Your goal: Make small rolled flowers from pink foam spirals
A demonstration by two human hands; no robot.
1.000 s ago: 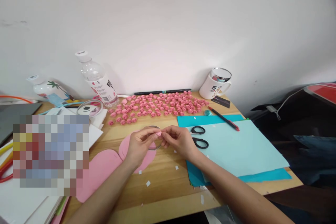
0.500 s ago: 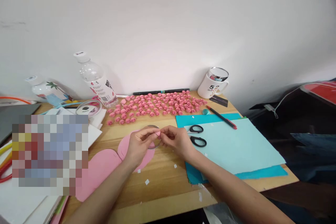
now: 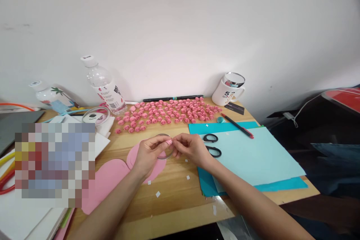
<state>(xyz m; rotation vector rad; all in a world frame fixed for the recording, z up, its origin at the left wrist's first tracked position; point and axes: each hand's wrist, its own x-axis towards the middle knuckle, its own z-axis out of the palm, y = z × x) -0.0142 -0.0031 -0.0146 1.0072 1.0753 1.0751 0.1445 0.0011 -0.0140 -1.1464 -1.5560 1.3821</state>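
Observation:
Between the fingertips of both hands is a small piece of rolled pink paper [image 3: 169, 142]. My left hand [image 3: 149, 153] pinches it from the left. The fingers of my right hand [image 3: 189, 148] close together at its right side. Under the hands lies a round ring [image 3: 163, 135], partly hidden, over a pink paper heart [image 3: 112, 178]. Many small pink paper roses [image 3: 168, 112] are spread behind the hands. Scissors with black handles [image 3: 214, 152] rest just right of my right hand, on pale blue paper [image 3: 253, 153].
Darker blue sheets [image 3: 292, 185] lie underneath. A red and black pen [image 3: 239, 125], a small teal roll [image 3: 220, 119] and a white mug [image 3: 225, 92] are at the right. Leftward stand a water bottle [image 3: 109, 90] and papers. Small white squares [image 3: 158, 194] dot the wooden table [image 3: 168, 210].
Both hands stay in almost the same place around the pink paper, with only slight shifts of the right hand's fingers. The view moves very slightly.

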